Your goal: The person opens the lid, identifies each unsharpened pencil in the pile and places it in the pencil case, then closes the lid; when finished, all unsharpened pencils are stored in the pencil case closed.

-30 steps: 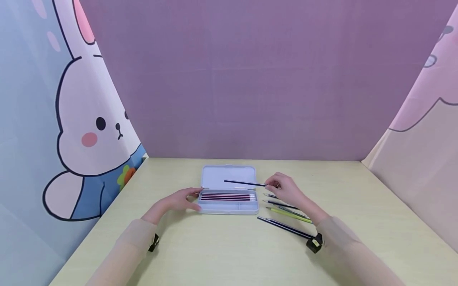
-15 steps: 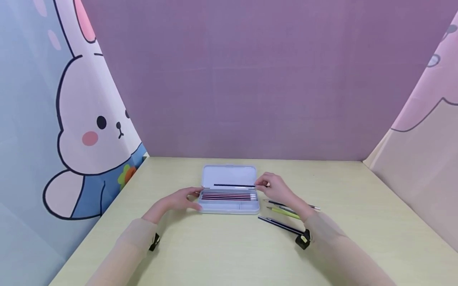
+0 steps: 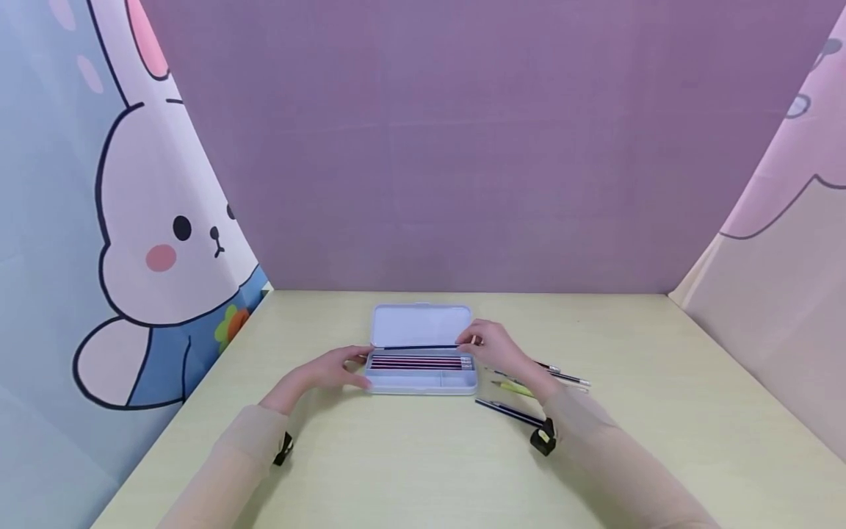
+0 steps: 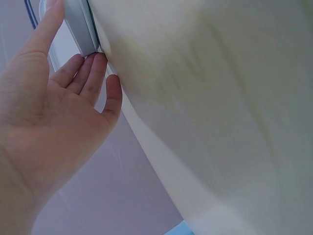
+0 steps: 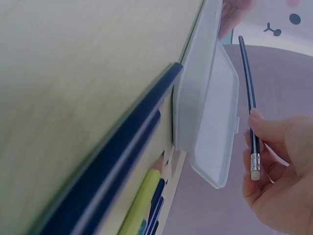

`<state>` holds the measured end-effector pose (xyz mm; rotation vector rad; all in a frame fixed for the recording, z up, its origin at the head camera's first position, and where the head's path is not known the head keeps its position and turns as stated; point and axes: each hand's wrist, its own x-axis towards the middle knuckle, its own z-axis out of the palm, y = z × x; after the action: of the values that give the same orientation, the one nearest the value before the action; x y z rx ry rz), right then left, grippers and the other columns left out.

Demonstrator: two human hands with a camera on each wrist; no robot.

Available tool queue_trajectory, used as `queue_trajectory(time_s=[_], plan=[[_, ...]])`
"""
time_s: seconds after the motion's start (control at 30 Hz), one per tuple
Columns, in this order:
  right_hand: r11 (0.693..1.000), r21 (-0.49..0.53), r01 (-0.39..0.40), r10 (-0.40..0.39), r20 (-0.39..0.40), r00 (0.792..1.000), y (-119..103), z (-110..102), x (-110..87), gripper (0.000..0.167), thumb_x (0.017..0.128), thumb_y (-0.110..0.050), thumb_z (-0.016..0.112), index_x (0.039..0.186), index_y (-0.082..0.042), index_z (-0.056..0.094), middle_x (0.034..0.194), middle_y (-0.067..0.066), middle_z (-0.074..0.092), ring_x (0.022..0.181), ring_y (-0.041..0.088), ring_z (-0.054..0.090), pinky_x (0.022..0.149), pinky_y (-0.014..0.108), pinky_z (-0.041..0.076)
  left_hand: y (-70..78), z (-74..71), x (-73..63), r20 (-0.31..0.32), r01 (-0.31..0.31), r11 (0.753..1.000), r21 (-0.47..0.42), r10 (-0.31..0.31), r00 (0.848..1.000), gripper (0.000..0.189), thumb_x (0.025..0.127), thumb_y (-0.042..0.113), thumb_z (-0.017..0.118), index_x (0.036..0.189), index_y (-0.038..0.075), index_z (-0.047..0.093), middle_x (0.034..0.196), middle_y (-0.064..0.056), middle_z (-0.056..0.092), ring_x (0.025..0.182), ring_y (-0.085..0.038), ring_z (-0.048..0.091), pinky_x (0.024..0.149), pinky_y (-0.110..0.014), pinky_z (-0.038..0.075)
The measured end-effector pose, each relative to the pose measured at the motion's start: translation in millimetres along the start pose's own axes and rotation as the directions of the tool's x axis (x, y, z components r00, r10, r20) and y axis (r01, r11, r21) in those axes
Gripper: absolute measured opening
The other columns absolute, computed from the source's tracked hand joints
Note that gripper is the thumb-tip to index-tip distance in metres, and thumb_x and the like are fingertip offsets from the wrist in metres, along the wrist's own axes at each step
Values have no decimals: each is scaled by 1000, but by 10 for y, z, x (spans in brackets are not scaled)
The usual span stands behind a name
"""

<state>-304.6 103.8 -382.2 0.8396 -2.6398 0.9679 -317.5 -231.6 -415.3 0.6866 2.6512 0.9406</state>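
Note:
A white pencil case (image 3: 403, 391) lies with its lid (image 3: 423, 323) folded back, and several dark red striped pencils (image 3: 416, 363) fill its rear compartment. My left hand (image 3: 330, 369) holds the case's left end, thumb at the front corner and fingers at the back; the left wrist view shows the fingertips against the case end (image 4: 82, 32). With thumb and fingers, my right hand (image 3: 499, 349) pinches a dark blue striped pencil (image 5: 247, 73) near its white eraser. The pencil runs level along the hinge side, above the case. Part of it is hidden by the right hand in the head view.
To the right of the case lie two dark blue pencils (image 3: 509, 413), a yellow-green pencil (image 3: 512, 388) and more dark pencils (image 3: 570, 379), partly under the right forearm. A purple cloth (image 3: 423, 147) hangs behind the pale table (image 3: 396, 470).
My right hand has moved left and down with the dark blue pencil, from over the lid to the hinge side of the case. The left hand has stayed at the case.

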Motion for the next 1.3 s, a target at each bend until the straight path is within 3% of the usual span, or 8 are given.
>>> queue_trajectory(time_s=[0.17, 0.2, 0.3, 0.4, 0.47, 0.6, 0.83, 1.3], plan=[[1000, 20, 7, -8, 19, 1000, 41, 67, 51, 10, 83, -4, 69, 91, 1, 71, 81, 4, 63, 70, 13, 54, 62, 23, 46, -25, 0, 16, -3, -10, 1000, 11, 10, 1000, 81, 78, 36, 75, 142, 5, 38, 140, -16, 46, 122, -33, 48, 106, -53, 32], [999, 26, 46, -46, 11, 999, 118, 105, 74, 10, 84, -8, 68, 90, -1, 72, 80, 2, 63, 69, 11, 53, 61, 22, 45, -27, 2, 16, -2, -16, 1000, 15, 16, 1000, 80, 78, 36, 75, 142, 4, 38, 139, -17, 47, 122, -33, 48, 106, -53, 32], [998, 23, 63, -64, 23, 998, 119, 137, 98, 8, 84, -8, 68, 89, -2, 72, 79, 0, 63, 68, 8, 52, 61, 22, 45, -28, 5, 13, -3, -25, 1000, 15, 25, 1000, 80, 78, 35, 75, 142, 3, 39, 138, -18, 47, 121, -34, 48, 106, -54, 32], [1000, 0, 23, -23, 56, 998, 105, 175, 129, 8, 85, -8, 67, 89, -3, 72, 80, 2, 63, 69, 9, 52, 62, 22, 45, -24, 10, 6, -6, -24, 1000, 16, 24, 1000, 80, 78, 34, 76, 141, 3, 39, 137, -18, 48, 121, -34, 49, 106, -54, 32], [998, -35, -42, 45, 86, 995, 33, 177, 139, 8, 84, -5, 67, 90, -2, 72, 82, 3, 64, 71, 10, 53, 63, 23, 45, -20, 11, 4, -9, -20, 1000, 9, 20, 1000, 79, 78, 33, 76, 141, 3, 39, 137, -18, 48, 121, -34, 48, 106, -54, 31], [994, -75, -80, 88, 103, 991, 39, 229, 173, 8, 85, -7, 68, 91, -4, 72, 82, 2, 63, 71, 9, 52, 62, 21, 44, -14, 13, 2, -10, -30, 1000, 4, 30, 1000, 79, 78, 32, 76, 141, 2, 39, 137, -19, 48, 121, -35, 49, 104, -53, 34], [996, -76, -46, 57, 147, 987, 77, 259, 196, 10, 85, -4, 66, 92, -1, 72, 81, 4, 64, 72, 12, 57, 64, 21, 48, -10, 14, 1, -6, -34, 999, 0, 34, 999, 79, 78, 31, 76, 141, 1, 39, 137, -19, 48, 121, -35, 48, 105, -55, 33], [992, -98, -77, 95, 195, 976, 109, 295, 215, 9, 86, -9, 66, 91, -5, 72, 85, 3, 66, 78, 13, 59, 70, 25, 50, -51, 29, 28, -11, -35, 999, -7, 35, 999, 79, 78, 31, 76, 142, 3, 38, 138, -18, 47, 123, -35, 48, 107, -54, 30]])
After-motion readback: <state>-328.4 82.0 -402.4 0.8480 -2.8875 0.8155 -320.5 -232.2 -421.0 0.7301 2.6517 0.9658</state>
